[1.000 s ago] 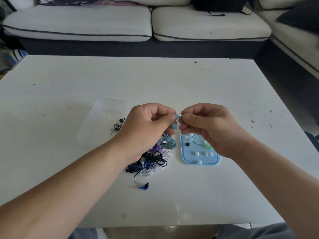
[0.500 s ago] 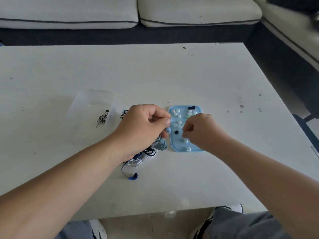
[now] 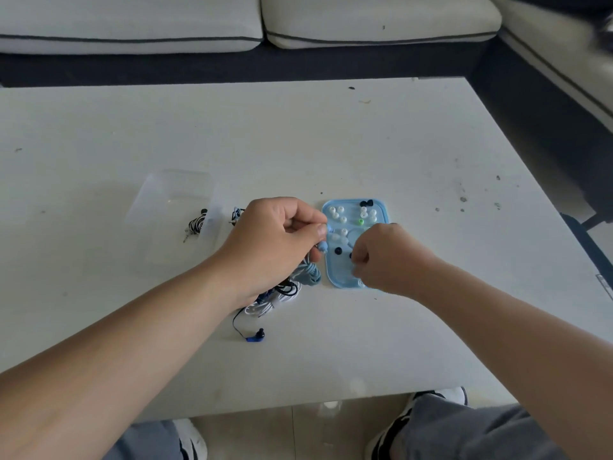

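- White table before a pale sofa carries the work. The light-blue earbud is near its middle, just off the tray's 9 o'clock edge.
- Left hand is clenched on the earbud. Thumb and forefinger pinch its body, and its cable drops to the pile below.
- I judge the earbud very light, hard-shelled and smooth, so it could twist in the pinch. Hold the body close behind the nozzle, not the thin cable, which would bend and give no control.
- Right hand is over the tray's 4 o'clock part with its fingers curled downward. Whether they pinch a tip I cannot tell.
- Tips lie loose in the tray, mostly white, from 11 to 1 o'clock. There is a green one near the centre and black ones beside it.
- They look soft, springy and tiny, and likely to roll or flick away. Squeeze one lightly by its skirt, with the bore facing the nozzle.
- Tray is blue and shallow-rimmed, and lies flat at the left hand's 3 o'clock.
- Pile of coiled earphones lies at the left hand's 6 o'clock, partly under the wrist. A dark-blue bud trails out nearer the person.
- Clear lid lies at the left hand's 9 o'clock, with a striped coil at its near edge.
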The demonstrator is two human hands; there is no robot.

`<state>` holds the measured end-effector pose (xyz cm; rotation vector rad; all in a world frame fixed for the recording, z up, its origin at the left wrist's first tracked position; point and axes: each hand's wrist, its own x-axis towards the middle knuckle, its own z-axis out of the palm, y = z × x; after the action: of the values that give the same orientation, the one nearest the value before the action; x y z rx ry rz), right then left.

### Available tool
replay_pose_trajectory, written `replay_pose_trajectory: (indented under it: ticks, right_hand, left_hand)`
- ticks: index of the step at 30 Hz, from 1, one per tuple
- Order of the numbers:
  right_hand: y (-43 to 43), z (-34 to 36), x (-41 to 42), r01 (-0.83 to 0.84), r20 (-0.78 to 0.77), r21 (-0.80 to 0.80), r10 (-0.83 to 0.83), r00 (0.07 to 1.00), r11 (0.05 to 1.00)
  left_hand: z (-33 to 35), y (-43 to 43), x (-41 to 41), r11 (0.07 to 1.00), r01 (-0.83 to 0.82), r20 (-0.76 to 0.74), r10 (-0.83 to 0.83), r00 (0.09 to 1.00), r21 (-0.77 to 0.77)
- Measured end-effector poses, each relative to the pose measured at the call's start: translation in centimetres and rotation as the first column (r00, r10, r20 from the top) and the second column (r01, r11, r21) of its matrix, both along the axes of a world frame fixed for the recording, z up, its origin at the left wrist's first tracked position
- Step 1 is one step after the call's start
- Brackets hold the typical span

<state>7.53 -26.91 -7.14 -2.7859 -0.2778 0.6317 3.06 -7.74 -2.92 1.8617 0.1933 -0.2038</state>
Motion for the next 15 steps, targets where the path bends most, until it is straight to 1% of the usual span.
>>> replay_pose_trajectory:
  ticks: [3, 7, 15]
  right_hand:
    - [0.24, -0.37, -0.22, -0.032, 0.006, -0.071, 0.033, 0.999, 0.997]
    - [0.23, -0.10, -0.26, -0.007, 0.017, -0.038, 0.007, 1.000, 0.999]
    - [0.29, -0.33, -0.55, -0.012, 0.049, -0.058, 0.014, 0.999, 0.998]
  left_hand:
    - [0.03, 0.09, -0.08, 1.000, 0.005, 0.002, -0.005, 1.000, -0.013]
    - [0.00, 0.33, -0.03, 1.000, 0.003, 0.000, -0.003, 1.000, -0.008]
    - [0.21, 0.56, -0.04, 1.000, 0.005, -0.002, -0.005, 1.000, -0.008]
